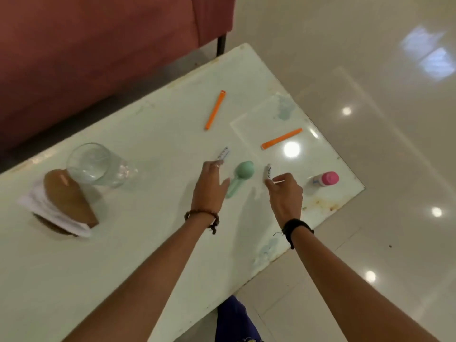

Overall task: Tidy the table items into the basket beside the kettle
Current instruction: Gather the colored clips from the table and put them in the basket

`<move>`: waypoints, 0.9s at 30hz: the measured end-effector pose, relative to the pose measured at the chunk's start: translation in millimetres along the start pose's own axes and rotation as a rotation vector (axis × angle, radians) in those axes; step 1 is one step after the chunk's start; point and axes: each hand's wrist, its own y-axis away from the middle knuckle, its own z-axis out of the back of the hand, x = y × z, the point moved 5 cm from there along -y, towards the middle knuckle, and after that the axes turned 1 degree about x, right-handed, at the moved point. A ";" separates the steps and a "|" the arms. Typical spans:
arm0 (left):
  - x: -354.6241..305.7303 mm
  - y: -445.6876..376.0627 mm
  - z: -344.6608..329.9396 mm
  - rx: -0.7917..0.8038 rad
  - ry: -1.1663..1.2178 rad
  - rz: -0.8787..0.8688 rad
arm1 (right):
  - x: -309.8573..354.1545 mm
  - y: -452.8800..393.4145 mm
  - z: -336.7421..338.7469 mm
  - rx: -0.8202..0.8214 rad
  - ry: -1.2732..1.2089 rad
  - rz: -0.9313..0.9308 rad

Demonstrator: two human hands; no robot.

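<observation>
Head view, looking down on a white glass-topped table point(148, 243) set at an angle on glossy pale floor tiles point(370, 70). Left hand point(209, 186) over the tabletop, fingertips pinching a small white printed tube point(224, 153) that sticks out beyond them. Right hand point(285, 193) alongside, fingers curled around a second small white tube with black lettering point(268, 172), held nearly upright; a thin pale stick point(278, 182) also pinched there, kind not readable. Between the two hands, lying flat on the table: a mint-green measuring scoop point(240, 176), bowl end away from the person, handle partly hidden behind the left hand. Farther out on the table, two orange sticks, one point(215, 110) toward the far edge, the other point(281, 138) nearer the right edge, well apart from each other. Just right of the right hand, near the table corner: a small white bottle with pink cap point(325, 179), on its side. At the left end: a clear drinking glass point(93, 164), and touching it a brown rounded object point(66, 196) resting on a white paper or cloth point(49, 211). Dark beaded bracelet point(204, 217) on the left wrist, black band point(296, 228) on the right. Beyond the table, a dark red upholstered sofa point(98, 45). Rust-coloured stains near the table's right corner point(323, 204). Blue garment point(234, 322) at the bottom edge. Basket and kettle out of frame.
</observation>
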 end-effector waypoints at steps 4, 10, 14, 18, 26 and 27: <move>-10.2 -41.3 -13.6 -0.065 -0.190 -0.012 | -8.8 -28.4 -1.4 0.022 0.133 -0.043; -5.2 -61.7 -20.5 -0.099 -0.280 0.125 | -8.1 -45.9 -8.3 0.059 0.255 0.018; 5.9 -38.8 -20.8 -0.095 -0.042 0.195 | -7.7 -31.0 -6.5 0.087 0.113 -0.003; 21.4 3.2 -12.1 -0.129 0.357 0.371 | -5.0 10.9 -12.6 0.094 -0.026 -0.008; 79.3 97.6 76.4 -0.277 0.848 0.470 | 32.9 129.5 -76.8 0.238 -0.080 0.115; 91.8 111.1 92.8 -0.290 0.870 0.479 | 39.8 147.0 -89.2 0.264 -0.078 0.143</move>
